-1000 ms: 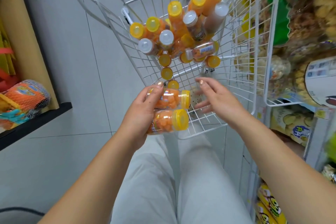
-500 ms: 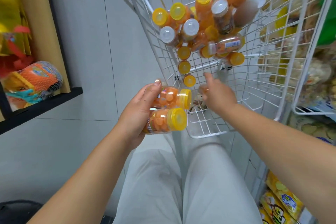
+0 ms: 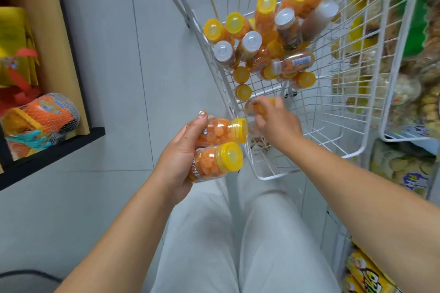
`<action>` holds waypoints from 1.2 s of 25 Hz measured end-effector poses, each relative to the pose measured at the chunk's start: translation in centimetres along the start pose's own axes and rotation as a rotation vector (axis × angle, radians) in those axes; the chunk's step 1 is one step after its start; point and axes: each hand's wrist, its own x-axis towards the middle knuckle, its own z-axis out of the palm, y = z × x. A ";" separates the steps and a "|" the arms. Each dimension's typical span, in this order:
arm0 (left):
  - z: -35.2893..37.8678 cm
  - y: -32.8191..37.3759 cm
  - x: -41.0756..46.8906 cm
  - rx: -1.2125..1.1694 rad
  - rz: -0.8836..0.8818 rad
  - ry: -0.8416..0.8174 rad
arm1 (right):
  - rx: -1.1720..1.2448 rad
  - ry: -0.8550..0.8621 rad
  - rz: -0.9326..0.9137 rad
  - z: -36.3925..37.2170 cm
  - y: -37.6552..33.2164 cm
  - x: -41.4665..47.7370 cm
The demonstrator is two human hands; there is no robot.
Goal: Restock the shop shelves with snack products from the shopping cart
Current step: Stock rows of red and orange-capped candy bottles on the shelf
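Two jars held; third seemingly gripped.

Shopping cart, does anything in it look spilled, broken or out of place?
Nothing looks spilled or broken. The jars in the cart are just a jumbled heap, leaning every way, one jar lying on its side. A few white lids sit among the yellow ones. Around the right hand it is blurred.

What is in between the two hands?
In the head view, the two yellow-lidded jars gripped by the left hand come first. Next is the white wire wall of the cart. The right hand is inside the cart.
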 end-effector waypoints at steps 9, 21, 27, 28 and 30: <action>6.9 3.6 -9.4 0.151 0.139 -0.331 | 1.084 0.280 -0.100 -13.3 0.0 -19.1; 18.6 -6.4 -29.3 0.426 0.069 -0.836 | 1.017 0.504 -0.144 -17.0 9.1 -48.3; 24.3 -19.6 -34.2 0.227 -0.295 -1.177 | 1.249 0.816 0.018 -11.5 18.3 -63.3; 25.3 -21.2 -35.0 0.175 -0.362 -1.190 | 1.277 0.895 0.072 -10.8 19.7 -65.7; 27.9 -24.3 -36.8 0.159 -0.433 -1.191 | 1.267 1.059 0.188 -9.8 22.4 -70.3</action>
